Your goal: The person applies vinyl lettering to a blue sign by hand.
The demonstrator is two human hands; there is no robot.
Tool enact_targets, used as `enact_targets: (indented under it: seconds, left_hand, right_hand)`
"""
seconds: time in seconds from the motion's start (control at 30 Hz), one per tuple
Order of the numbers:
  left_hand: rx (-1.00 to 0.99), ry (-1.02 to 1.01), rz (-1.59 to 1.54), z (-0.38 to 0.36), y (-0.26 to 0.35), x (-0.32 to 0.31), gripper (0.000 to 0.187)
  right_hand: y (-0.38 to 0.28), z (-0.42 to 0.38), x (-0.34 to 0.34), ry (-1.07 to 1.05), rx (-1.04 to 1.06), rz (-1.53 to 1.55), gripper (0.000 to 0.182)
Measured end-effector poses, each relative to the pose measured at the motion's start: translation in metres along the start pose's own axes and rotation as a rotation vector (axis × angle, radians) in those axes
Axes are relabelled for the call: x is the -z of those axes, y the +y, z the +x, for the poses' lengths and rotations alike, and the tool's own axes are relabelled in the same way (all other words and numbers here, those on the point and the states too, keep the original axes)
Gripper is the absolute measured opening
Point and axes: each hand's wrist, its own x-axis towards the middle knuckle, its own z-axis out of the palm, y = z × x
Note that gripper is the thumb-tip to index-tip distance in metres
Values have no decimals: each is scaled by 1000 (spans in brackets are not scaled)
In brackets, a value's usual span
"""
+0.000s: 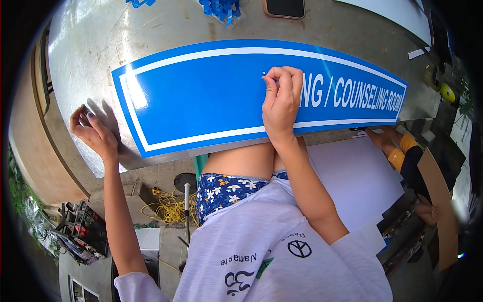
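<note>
A long blue sign (201,95) with a white border lies on the metal table. White letters on its right half read "…NG / COUNSELING ROOM". My right hand (283,103) is over the middle of the sign, at the left end of the visible lettering, and covers part of it. Its thumb and fingertips are pinched together; whatever may be between them is too small to make out. Beyond the sign's left end, my left hand (95,133) is above the bare metal with its fingers curled in. Its fingertips are close together, and anything in them is hidden.
Crumpled blue strips (221,9) and a phone (285,7) lie on the metal table (90,55) at its far side. White sheets (397,17) are at the far right. Another person's legs (387,143) show at the right, near a brown board (440,201). Yellow cord (171,207) lies on the floor.
</note>
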Motion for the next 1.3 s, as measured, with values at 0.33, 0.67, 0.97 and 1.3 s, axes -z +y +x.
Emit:
enact_targets:
  seconds: [0.33,0.67,0.97,1.3]
  left_hand:
    - [-17,-24,95,0,2,2,43]
    - [-17,-18,114,-1,1,1,44]
    - [-5,-19,94,-1,2,2,42]
    - [-29,-5,117,0,2,1,41]
  right_hand:
    - [-3,6,8,-44,-68,-5,11]
    - [-11,10,1,-22,-9,-144,11]
    - [-10,8,4,-86,17,-113,10]
    - [-17,4,24,-255,-55,118,4]
